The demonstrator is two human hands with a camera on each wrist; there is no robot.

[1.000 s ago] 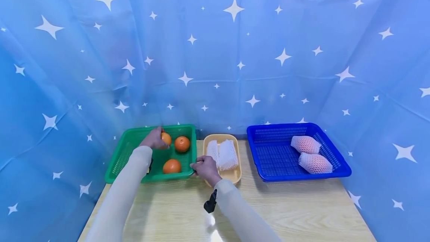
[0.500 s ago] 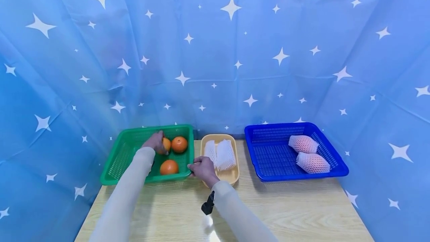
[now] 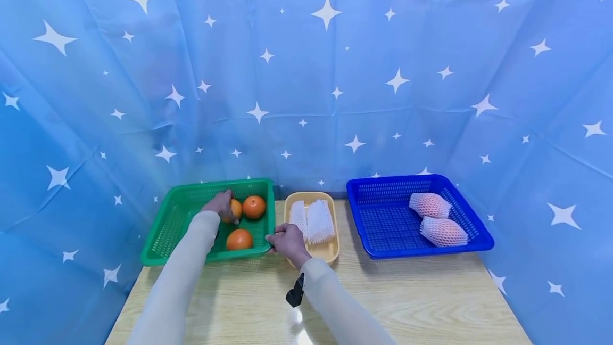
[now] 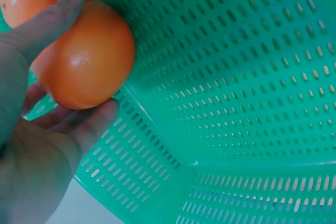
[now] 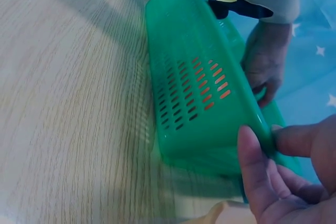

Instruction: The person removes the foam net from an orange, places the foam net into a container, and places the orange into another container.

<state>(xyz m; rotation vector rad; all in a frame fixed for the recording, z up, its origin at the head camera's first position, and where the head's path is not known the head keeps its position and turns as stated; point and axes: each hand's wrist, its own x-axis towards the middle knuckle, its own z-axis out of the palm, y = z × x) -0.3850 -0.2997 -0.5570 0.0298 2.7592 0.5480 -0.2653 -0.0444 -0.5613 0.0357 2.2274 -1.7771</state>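
Note:
My left hand is inside the green basket and holds an orange between thumb and fingers. In the left wrist view the thumb lies over the fruit and the fingers reach under it. A second orange sits right beside the held one. Nearer the basket's front side lies a third orange. My right hand pinches the basket's rim at its front right corner, thumb on one side and fingers on the other, as the right wrist view shows.
Beside the green basket stands a small yellow tray with white foam net sleeves. At right, a blue basket holds two fruits in foam nets. All rest on a wooden table before a starry blue curtain.
My left hand has brought its orange down and closer to the orange beside it. The right hand keeps its grip on the rim. The head view has shifted slightly.

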